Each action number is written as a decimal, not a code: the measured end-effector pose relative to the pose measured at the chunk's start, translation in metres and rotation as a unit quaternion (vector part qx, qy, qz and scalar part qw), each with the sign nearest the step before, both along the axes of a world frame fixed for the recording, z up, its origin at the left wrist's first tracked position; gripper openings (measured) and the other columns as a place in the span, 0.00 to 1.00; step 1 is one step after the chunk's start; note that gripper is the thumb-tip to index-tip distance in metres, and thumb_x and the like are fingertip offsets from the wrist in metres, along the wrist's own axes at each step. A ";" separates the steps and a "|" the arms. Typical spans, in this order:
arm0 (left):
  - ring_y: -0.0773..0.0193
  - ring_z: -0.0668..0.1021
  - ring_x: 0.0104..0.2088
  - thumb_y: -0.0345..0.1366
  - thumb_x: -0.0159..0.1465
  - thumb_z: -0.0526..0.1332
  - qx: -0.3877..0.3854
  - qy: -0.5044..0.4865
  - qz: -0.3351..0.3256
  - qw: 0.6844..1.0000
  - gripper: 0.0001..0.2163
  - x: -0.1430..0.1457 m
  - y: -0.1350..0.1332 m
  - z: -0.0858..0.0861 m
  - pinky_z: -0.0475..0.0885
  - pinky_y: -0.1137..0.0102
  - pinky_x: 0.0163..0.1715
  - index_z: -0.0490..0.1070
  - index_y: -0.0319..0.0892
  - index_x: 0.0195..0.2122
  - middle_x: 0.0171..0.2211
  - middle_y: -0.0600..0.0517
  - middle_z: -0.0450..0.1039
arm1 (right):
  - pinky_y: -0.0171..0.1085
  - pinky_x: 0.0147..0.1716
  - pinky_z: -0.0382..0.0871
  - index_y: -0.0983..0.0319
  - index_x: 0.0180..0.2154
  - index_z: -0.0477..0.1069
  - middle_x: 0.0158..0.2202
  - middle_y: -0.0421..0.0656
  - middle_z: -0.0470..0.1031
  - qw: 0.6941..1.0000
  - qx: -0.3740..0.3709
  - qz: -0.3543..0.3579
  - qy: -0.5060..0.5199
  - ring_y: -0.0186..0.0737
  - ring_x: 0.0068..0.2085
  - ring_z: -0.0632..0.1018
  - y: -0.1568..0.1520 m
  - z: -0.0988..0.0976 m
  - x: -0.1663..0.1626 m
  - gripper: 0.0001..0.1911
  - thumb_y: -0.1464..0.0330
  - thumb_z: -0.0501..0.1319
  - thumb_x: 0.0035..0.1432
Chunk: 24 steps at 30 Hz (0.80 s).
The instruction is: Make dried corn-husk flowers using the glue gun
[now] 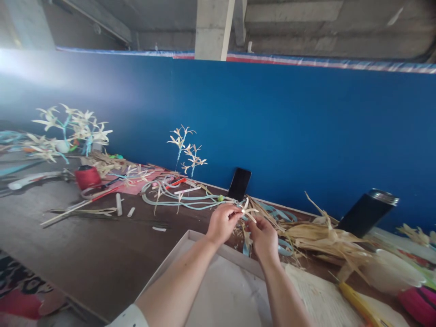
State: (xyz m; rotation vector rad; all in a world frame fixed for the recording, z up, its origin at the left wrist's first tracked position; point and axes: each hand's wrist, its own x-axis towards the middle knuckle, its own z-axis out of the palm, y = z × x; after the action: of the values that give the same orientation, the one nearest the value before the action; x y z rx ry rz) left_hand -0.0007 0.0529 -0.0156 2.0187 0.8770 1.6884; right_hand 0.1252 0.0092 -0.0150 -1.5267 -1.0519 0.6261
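Note:
A small cream flower point(251, 210) with narrow petals, seemingly made of dried corn husk, is held over the back edge of a shallow pale box point(190, 235). My left hand point(223, 222) pinches it at its centre with thumb and fingertips. From the other side, my right hand point(264, 236) has its fingers closed at the tip of a lower petal. Pale blue ribbon strips point(286, 247) lie beside and below my right hand. Just behind my hands, a dark phone point(240, 183) leans against the blue partition point(306, 127).
Dried husks point(316, 236) and a tilted black thermos point(368, 212) are at right. Finished flower stems point(192, 161) stand at the back, with more flowers point(81, 127) far left. Light tubing point(184, 203), a red spool point(87, 177) and a pale-handled tool point(36, 180) lie on the table.

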 end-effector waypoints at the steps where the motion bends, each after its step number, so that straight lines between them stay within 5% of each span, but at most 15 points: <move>1: 0.65 0.76 0.36 0.33 0.57 0.62 0.000 -0.003 0.002 1.000 0.03 0.000 0.000 0.000 0.70 0.70 0.40 0.75 0.42 0.31 0.32 0.51 0.76 | 0.32 0.18 0.58 0.64 0.31 0.71 0.21 0.40 0.73 1.000 0.003 -0.001 0.002 0.34 0.18 0.67 0.000 0.000 0.000 0.14 0.59 0.58 0.46; 12: 0.63 0.76 0.37 0.36 0.56 0.63 -0.022 -0.018 0.037 0.999 0.04 -0.001 0.000 0.001 0.71 0.68 0.42 0.76 0.42 0.30 0.32 0.49 0.76 | 0.35 0.24 0.65 0.63 0.32 0.69 0.24 0.44 0.75 0.998 0.052 0.021 0.029 0.42 0.26 0.75 0.006 -0.011 0.002 0.12 0.62 0.59 0.46; 24: 0.66 0.75 0.30 0.37 0.56 0.62 -0.133 -0.078 0.087 0.984 0.06 -0.004 0.006 0.004 0.70 0.72 0.33 0.75 0.41 0.30 0.30 0.51 0.76 | 0.37 0.31 0.63 0.62 0.31 0.73 0.27 0.45 0.76 0.987 0.057 -0.020 -0.147 0.44 0.30 0.74 0.009 -0.020 0.005 0.12 0.63 0.57 0.46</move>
State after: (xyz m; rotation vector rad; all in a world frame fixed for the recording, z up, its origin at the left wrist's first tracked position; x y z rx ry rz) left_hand -0.0044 0.0586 -0.0114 1.6524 1.1813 1.6895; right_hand 0.1301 0.0182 -0.0352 -1.5652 -1.2541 0.3113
